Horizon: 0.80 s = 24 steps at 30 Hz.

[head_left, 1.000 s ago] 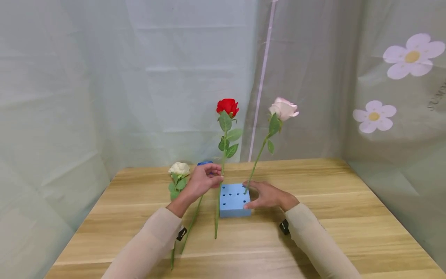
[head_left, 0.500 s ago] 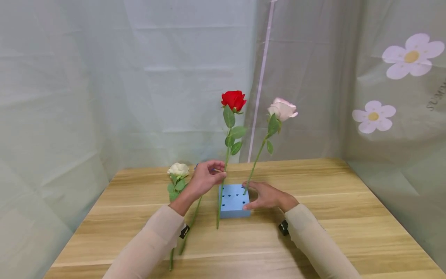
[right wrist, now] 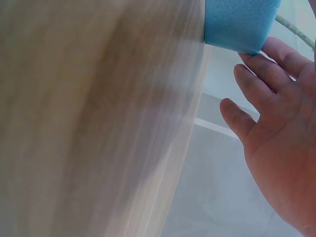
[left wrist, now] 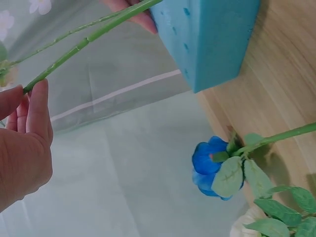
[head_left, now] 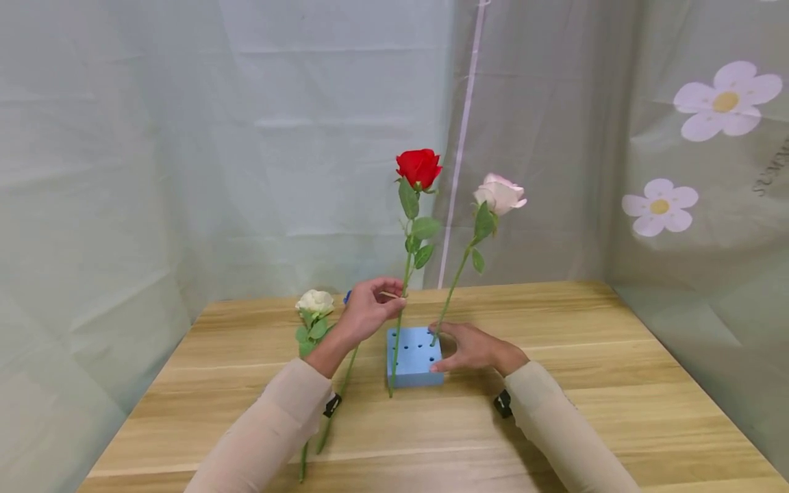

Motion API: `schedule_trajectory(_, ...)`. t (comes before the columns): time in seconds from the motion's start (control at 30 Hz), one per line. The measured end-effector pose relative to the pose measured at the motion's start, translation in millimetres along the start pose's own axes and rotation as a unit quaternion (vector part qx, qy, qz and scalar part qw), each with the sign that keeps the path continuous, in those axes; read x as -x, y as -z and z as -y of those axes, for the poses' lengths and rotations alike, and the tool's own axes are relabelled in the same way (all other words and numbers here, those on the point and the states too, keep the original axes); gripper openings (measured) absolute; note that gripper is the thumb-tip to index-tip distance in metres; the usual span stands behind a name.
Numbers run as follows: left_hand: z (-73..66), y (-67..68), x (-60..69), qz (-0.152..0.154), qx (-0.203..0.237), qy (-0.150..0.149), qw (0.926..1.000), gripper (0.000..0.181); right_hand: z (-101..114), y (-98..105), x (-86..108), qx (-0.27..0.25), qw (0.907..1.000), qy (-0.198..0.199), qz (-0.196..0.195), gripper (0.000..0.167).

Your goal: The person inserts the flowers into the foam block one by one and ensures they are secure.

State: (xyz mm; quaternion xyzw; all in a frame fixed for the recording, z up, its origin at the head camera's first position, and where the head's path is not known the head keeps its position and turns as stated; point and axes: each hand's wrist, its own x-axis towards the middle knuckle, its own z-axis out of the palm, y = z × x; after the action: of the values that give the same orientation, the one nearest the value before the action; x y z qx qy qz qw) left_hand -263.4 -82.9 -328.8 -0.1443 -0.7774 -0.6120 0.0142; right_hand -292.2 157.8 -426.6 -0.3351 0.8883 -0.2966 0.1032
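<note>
While the red rose (head_left: 418, 169) rises slightly tilted at the centre of the head view, its stem is pinched between thumb and fingertips of the left hand (head_left: 368, 311), crossing before the blue block (head_left: 419, 378). At the block's right side, the right hand (head_left: 473, 348) touches it with spread, loosely extended fingers. A pink rose (head_left: 501, 194) slants from a block hole; lower left, a white rose (head_left: 315, 302) and blue rose (left wrist: 207, 163) lie on the table (head_left: 555, 418).
</note>
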Motion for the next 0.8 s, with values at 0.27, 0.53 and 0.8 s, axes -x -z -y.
schedule_trajectory(0.27, -10.9, -2.5, -5.0, 0.003, -0.012, -0.010, 0.9999, 0.022, 0, 1, -1.4, 0.011, 0.9999, 0.003, -0.003, 0.089)
schedule_trajectory(0.53, -22.3, -5.1, -5.5, 0.012, -0.013, -0.027, 0.9995, 0.022, -1, 0, -0.3, 0.005, 1.0000, -0.003, -0.002, 0.089)
schedule_trajectory(0.8, -28.2, -4.7, -7.5, 0.016, -0.003, -0.045, 0.9989, 0.022, -2, -2, -0.7, 0.003, 1.0000, -0.006, -0.001, 0.089)
